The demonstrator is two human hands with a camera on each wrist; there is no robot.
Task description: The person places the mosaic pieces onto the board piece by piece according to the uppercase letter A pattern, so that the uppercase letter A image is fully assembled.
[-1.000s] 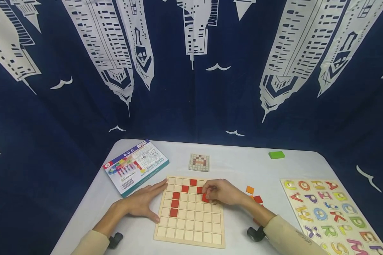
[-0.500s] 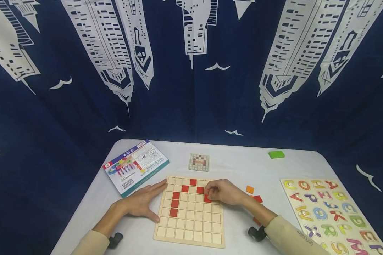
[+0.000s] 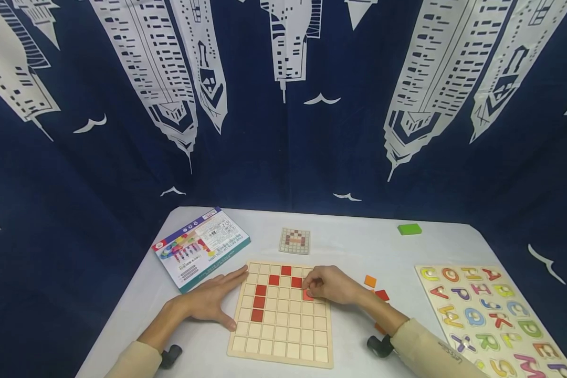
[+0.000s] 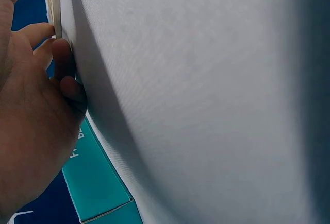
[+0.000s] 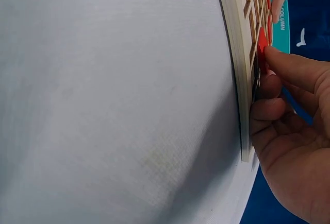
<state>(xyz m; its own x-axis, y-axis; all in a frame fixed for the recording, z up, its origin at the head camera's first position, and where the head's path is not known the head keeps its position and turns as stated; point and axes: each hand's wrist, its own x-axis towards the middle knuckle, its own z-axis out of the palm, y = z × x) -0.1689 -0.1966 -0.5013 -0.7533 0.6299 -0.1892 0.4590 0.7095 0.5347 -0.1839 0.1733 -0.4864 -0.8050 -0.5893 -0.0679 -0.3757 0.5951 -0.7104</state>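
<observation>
A wooden grid board [image 3: 287, 347] lies flat on the white table, with several red square tiles [image 3: 259, 302] set in its cells. At its left edge my left hand [image 3: 209, 298] rests with thumb and fingers spread, touching the frame. Over the right part of the grid, my right hand [image 3: 333, 285] pinches one red tile [image 3: 308, 295] between thumb and fingertip. In the right wrist view this red tile [image 5: 262, 50] stands tilted against the grid, and my other fingers curl beside the board's edge. My right hand hides some cells at the upper right.
Behind the board lies a small pattern card [image 3: 295, 241]. A printed box [image 3: 202, 248] is at the back left, a green block [image 3: 409, 229] at the back right. Loose orange tiles [image 3: 370, 281] and red tiles [image 3: 381, 295] lie by my right forearm. A letter puzzle [image 3: 489, 315] is farther right.
My right hand has shifted slightly to the right with the red tile, which now shows a lighter face and sits over a cell. My left hand has stayed in place.
</observation>
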